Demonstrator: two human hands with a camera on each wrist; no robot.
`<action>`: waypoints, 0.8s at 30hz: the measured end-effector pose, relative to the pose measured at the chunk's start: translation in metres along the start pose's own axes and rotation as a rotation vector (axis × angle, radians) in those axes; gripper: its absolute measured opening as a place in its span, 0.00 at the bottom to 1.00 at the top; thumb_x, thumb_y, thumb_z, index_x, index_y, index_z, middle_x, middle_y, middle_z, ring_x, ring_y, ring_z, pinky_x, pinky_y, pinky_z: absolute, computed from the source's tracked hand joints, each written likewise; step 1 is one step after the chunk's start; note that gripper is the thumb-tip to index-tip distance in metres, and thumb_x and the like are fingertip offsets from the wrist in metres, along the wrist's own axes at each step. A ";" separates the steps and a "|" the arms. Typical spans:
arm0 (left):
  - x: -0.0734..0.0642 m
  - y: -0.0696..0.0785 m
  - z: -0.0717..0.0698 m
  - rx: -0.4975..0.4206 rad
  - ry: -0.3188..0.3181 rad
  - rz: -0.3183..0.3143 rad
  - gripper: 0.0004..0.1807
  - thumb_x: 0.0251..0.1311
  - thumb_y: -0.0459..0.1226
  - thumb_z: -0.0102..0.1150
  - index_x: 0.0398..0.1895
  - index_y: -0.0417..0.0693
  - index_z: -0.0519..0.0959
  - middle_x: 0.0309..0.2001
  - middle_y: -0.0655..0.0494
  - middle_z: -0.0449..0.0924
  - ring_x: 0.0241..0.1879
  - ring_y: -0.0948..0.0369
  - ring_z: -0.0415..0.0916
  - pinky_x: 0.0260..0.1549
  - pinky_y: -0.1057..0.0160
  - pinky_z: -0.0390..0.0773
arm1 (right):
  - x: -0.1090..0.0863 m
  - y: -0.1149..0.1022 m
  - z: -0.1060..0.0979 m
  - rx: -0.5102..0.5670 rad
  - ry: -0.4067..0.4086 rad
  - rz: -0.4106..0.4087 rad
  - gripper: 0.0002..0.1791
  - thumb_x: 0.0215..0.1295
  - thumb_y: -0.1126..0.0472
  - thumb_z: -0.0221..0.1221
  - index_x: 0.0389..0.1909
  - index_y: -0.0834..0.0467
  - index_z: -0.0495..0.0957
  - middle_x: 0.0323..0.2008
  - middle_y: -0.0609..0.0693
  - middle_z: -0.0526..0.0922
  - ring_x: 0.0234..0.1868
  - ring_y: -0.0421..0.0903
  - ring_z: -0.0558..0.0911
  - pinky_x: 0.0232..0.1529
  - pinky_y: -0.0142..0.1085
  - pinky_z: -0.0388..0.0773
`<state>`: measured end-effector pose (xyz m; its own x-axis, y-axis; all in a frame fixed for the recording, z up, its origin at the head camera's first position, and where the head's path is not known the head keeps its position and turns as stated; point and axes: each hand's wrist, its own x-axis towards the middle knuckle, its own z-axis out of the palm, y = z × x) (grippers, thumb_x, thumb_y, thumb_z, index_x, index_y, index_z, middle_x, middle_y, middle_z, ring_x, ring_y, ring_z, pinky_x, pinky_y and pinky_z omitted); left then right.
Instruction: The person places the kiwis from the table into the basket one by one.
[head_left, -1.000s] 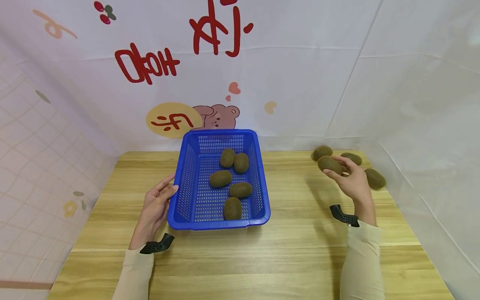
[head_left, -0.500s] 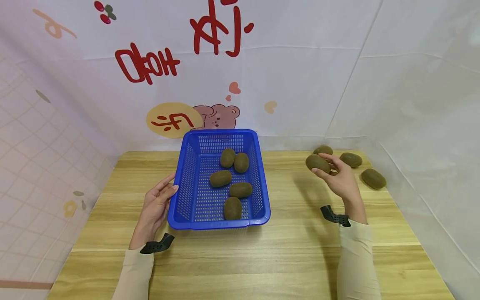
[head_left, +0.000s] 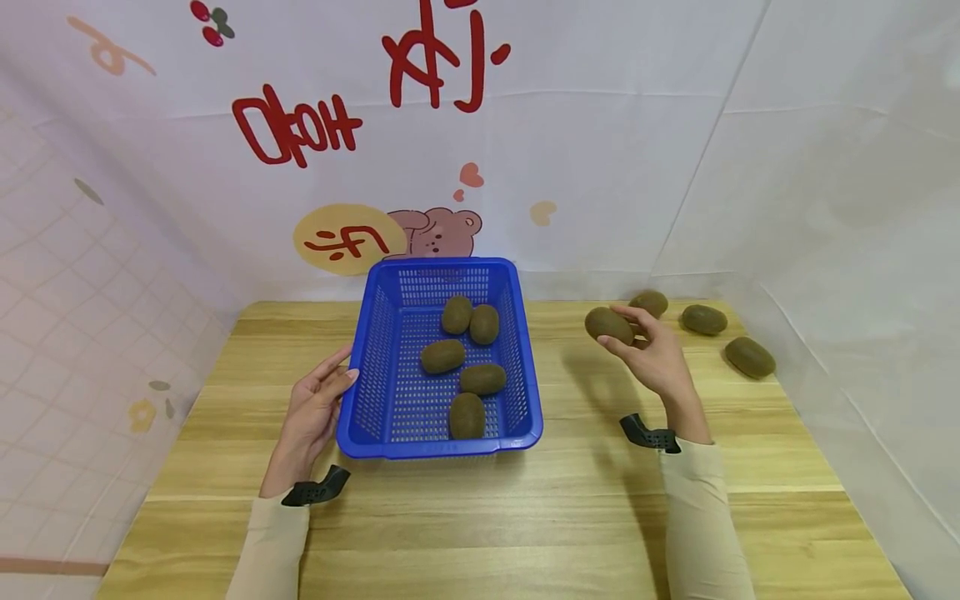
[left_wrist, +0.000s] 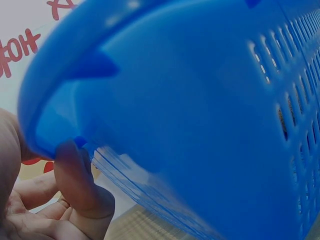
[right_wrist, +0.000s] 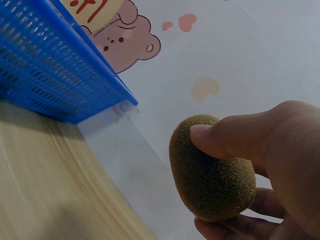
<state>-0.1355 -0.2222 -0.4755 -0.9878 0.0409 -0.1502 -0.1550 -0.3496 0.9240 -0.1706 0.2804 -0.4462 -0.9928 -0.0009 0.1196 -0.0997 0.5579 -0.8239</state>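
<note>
A kiwi point(right_wrist: 207, 175) is gripped in my right hand point(head_left: 656, 354), thumb on one side and fingers around the other. That hand is above the table, to the right of the blue plastic basket point(head_left: 531, 392). Several brown fuzzy kiwis, among them one near the front wall point(head_left: 467, 417), lie inside the basket. My left hand point(head_left: 311, 408) pinches the basket's left rim between thumb and fingers; the left wrist view shows a finger point(left_wrist: 80, 185) curled under the rim point(left_wrist: 37, 105).
On the table's back right lie three loose kiwis: one behind my right hand point(head_left: 651, 303), a middle kiwi point(head_left: 703, 320) and a kiwi near the right edge point(head_left: 750, 357). A printed white cloth point(head_left: 600, 167) hangs behind the wooden table point(head_left: 480, 533).
My right hand has moved left with the kiwi, away from the loose kiwis and closer to the basket. The left hand and the basket have stayed in place.
</note>
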 end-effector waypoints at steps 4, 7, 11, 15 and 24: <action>0.001 -0.001 0.001 -0.002 -0.005 0.005 0.36 0.71 0.30 0.59 0.78 0.35 0.58 0.40 0.59 0.83 0.35 0.66 0.87 0.33 0.69 0.88 | 0.002 -0.003 0.007 0.006 -0.008 -0.013 0.34 0.67 0.47 0.68 0.72 0.47 0.72 0.65 0.57 0.77 0.60 0.57 0.80 0.44 0.23 0.81; 0.000 -0.001 0.001 -0.001 0.005 -0.005 0.36 0.71 0.30 0.60 0.78 0.36 0.59 0.40 0.59 0.83 0.33 0.66 0.86 0.31 0.70 0.88 | 0.002 -0.005 0.013 0.019 -0.011 -0.021 0.33 0.66 0.48 0.69 0.71 0.47 0.73 0.65 0.56 0.77 0.60 0.56 0.80 0.45 0.23 0.80; -0.001 -0.003 0.001 0.003 0.011 -0.020 0.36 0.70 0.30 0.61 0.78 0.37 0.59 0.39 0.59 0.82 0.34 0.67 0.86 0.32 0.71 0.88 | 0.002 -0.010 0.020 0.049 -0.014 -0.032 0.32 0.66 0.51 0.70 0.70 0.48 0.74 0.66 0.55 0.77 0.60 0.55 0.80 0.46 0.23 0.80; -0.001 -0.003 0.001 0.012 0.017 -0.020 0.36 0.70 0.31 0.61 0.78 0.37 0.59 0.39 0.59 0.82 0.34 0.67 0.86 0.32 0.70 0.88 | 0.003 -0.018 0.028 0.068 -0.030 -0.053 0.33 0.65 0.53 0.70 0.70 0.49 0.74 0.67 0.54 0.77 0.63 0.55 0.78 0.56 0.36 0.81; 0.000 -0.001 0.000 0.037 0.030 -0.020 0.36 0.70 0.32 0.62 0.78 0.38 0.60 0.39 0.60 0.82 0.34 0.67 0.85 0.32 0.70 0.88 | 0.013 -0.035 0.042 0.085 -0.045 -0.120 0.31 0.65 0.54 0.71 0.68 0.49 0.76 0.64 0.53 0.80 0.61 0.53 0.80 0.60 0.51 0.81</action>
<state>-0.1354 -0.2217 -0.4768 -0.9837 0.0188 -0.1789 -0.1757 -0.3143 0.9329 -0.1825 0.2259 -0.4395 -0.9753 -0.1013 0.1963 -0.2208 0.4795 -0.8493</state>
